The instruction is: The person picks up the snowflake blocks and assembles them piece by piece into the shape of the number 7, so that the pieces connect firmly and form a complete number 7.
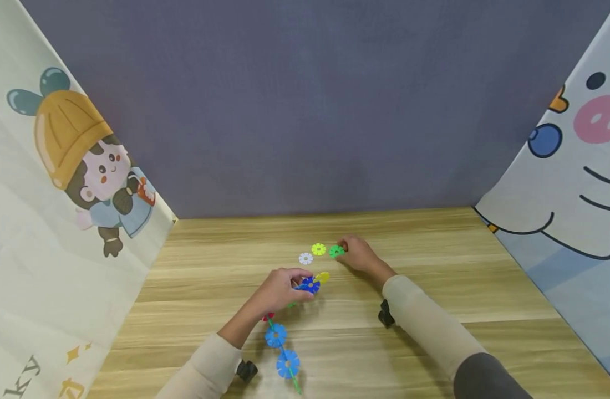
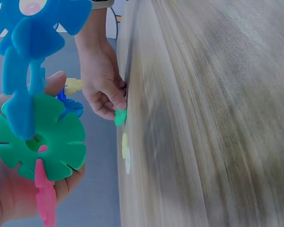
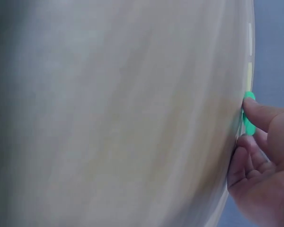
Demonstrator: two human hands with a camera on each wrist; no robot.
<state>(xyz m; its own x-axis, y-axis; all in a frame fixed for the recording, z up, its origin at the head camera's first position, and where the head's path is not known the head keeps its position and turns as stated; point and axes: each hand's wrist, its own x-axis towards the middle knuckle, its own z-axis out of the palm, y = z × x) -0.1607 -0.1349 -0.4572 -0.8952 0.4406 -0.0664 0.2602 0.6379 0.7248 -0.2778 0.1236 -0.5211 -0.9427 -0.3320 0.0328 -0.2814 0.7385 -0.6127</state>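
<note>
A chain of slotted plastic snowflake discs hangs from my left hand (image 1: 279, 289), which pinches it near its upper end, by a dark blue disc (image 1: 311, 285) with a yellow disc (image 1: 323, 277) at the tip. Further down the chain come light blue discs (image 1: 287, 364). In the left wrist view, a green disc (image 2: 57, 137) and a pink disc (image 2: 46, 196) are slotted together close to the palm. Farther back, my right hand (image 1: 360, 255) pinches a loose green disc (image 1: 336, 251) at the tabletop; the right wrist view shows the thumb against this green disc (image 3: 249, 113).
A lime-yellow disc (image 1: 318, 249) and a white disc (image 1: 305, 259) lie flat on the wooden table (image 1: 425, 238), left of the right hand. A grey panel (image 1: 310, 111) stands behind the table, and printed cartoon sheets rise along both sides.
</note>
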